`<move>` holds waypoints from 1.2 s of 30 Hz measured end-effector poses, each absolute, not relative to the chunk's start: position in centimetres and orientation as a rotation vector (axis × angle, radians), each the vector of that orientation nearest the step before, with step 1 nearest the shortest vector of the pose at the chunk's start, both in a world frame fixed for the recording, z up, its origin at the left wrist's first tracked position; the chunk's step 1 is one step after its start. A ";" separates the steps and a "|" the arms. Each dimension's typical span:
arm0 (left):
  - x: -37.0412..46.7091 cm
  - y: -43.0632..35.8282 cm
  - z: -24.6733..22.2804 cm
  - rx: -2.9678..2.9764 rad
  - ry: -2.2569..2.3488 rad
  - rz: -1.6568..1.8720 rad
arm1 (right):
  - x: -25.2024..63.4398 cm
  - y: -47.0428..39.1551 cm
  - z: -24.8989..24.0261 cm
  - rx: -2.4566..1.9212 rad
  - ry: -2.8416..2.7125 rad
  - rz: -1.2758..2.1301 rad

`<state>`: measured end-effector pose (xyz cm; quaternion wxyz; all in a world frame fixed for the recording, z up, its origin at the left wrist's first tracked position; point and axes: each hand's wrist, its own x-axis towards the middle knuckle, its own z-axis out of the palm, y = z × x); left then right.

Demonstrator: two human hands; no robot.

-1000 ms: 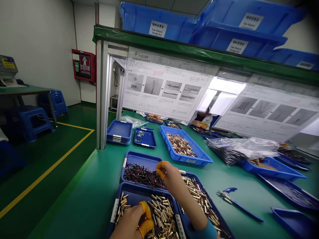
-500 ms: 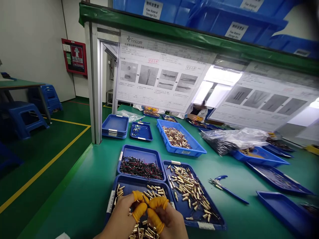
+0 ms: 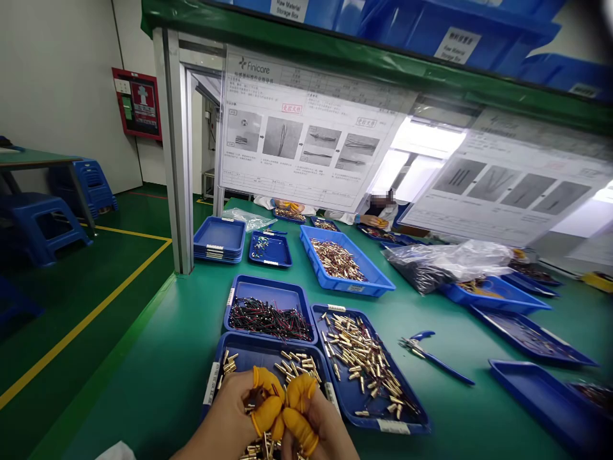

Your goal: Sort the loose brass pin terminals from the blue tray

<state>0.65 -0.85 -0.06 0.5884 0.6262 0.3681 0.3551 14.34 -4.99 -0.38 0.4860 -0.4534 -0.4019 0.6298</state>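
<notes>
My left hand (image 3: 237, 402) and my right hand (image 3: 323, 421) meet fingertip to fingertip, with yellow finger cots on thumbs and index fingers. A thin dark-red wire (image 3: 261, 393) shows in my left fingers, which are pinched closed. My right thumb and finger are pinched too, and what lies between them is hidden. Both hands are above a blue tray (image 3: 249, 343) of loose gold metal sleeves (image 3: 301, 366). Just behind it, another tray (image 3: 268, 285) holds red-and-black wires (image 3: 268, 319). To the right, a tray (image 3: 416, 418) carries gold sleeves with wires attached (image 3: 359, 351).
Blue-handled cutting pliers (image 3: 435, 358) lie on the green table right of the trays. Farther back stand a deep blue bin (image 3: 383, 284) of gold parts, stacked trays (image 3: 218, 236) and a plastic bag (image 3: 450, 262). Instruction sheets (image 3: 306, 128) hang from the shelf. Co-workers' hands (image 3: 376, 221) show behind.
My fingertips have drawn tightly together, and a dark-red wire now shows in the left fingers. The view has shifted slightly; the trays and pliers stay in place.
</notes>
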 end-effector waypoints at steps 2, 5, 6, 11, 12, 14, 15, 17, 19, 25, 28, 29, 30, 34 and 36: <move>0.7 -0.7 0.2 1.352 0.788 0.835 | 14.5 -5.0 0.3 -1.036 -0.948 1.562; 0.9 -0.4 0.2 1.267 0.770 0.832 | 15.1 -4.7 1.1 -1.088 -1.038 1.518; 0.9 -0.3 0.0 1.238 0.778 0.836 | 15.3 -4.6 1.2 -1.122 -1.045 1.499; 1.2 0.0 -1.0 1.125 0.835 0.915 | 15.8 -4.4 1.0 -1.219 -1.010 1.414; 1.2 0.0 -1.0 1.137 0.847 0.920 | 15.8 -4.5 0.9 -1.240 -1.029 1.377; 1.1 0.0 -0.9 1.196 0.880 0.925 | 15.7 -4.8 0.7 -1.286 -1.075 1.275; 1.0 0.0 -0.7 1.238 0.897 0.928 | 15.6 -4.9 0.6 -1.306 -1.098 1.215; 0.8 -0.1 -0.3 1.346 0.936 0.935 | 15.6 -5.0 0.3 -1.340 -1.165 1.082; 0.6 -0.2 0.0 1.456 0.973 0.930 | 15.7 -5.1 0.0 -1.384 -1.274 0.926; 0.4 -0.4 0.1 1.698 0.897 0.941 | 16.1 -5.3 -1.2 -1.452 -1.475 0.648; 0.4 -0.4 0.0 1.744 0.887 0.948 | 16.0 -5.3 -1.1 -1.419 -1.515 0.618; 0.4 -0.4 0.0 1.756 0.887 0.948 | 15.9 -5.3 -1.0 -1.410 -1.534 0.612; 0.4 -0.3 0.0 1.767 0.887 0.949 | 15.9 -5.3 -0.9 -1.403 -1.555 0.601; 0.4 -0.4 0.0 1.818 0.895 0.945 | 15.9 -5.3 -0.6 -1.399 -1.647 0.510; 0.3 -0.4 -0.3 1.859 0.902 0.953 | 16.1 -5.2 -0.7 -1.409 -1.696 0.448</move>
